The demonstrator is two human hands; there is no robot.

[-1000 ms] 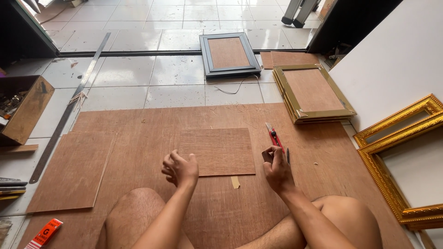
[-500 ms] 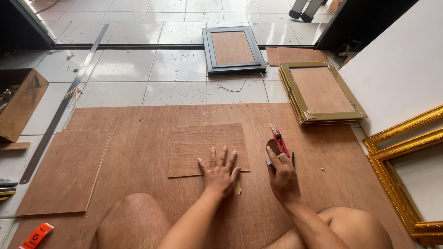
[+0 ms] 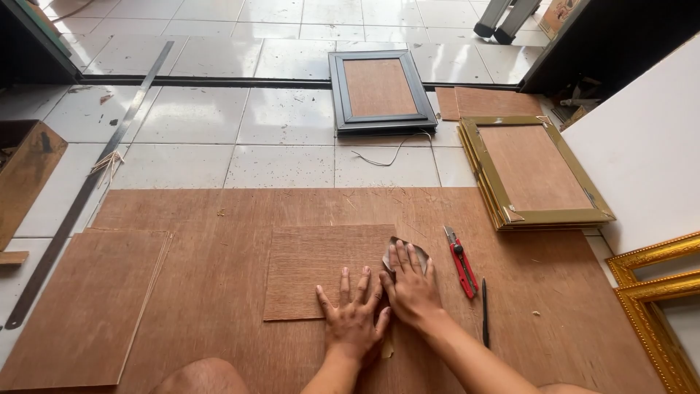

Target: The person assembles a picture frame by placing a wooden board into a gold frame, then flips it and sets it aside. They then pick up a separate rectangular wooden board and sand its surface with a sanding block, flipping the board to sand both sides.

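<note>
A big sheet of plywood lies flat on the tiled floor and takes up most of the view. To the right a white board leans in at the edge, with gold frames below it. On the left of the sheet rests a stack of thin brown panels. Beyond the sheet, a black picture frame lies on the tiles with a brown backing board inside it, and to its right a pile of gold-green frames holds a similar brown board in the top one. A long metal ruler runs slantwise along the left side, near a brown box whose contents cannot be made out. In the middle of the sheet lies a smaller plywood panel. The left hand presses flat on its lower right corner, fingers spread wide and holding nothing. The right hand sits just beside it at the panel's right edge, fingers extended over a small grey piece, perhaps sandpaper, which it pushes down against the edge rather than grips. A red box cutter lies just right of that hand, and a black pen lies near the cutter's lower end.
</note>
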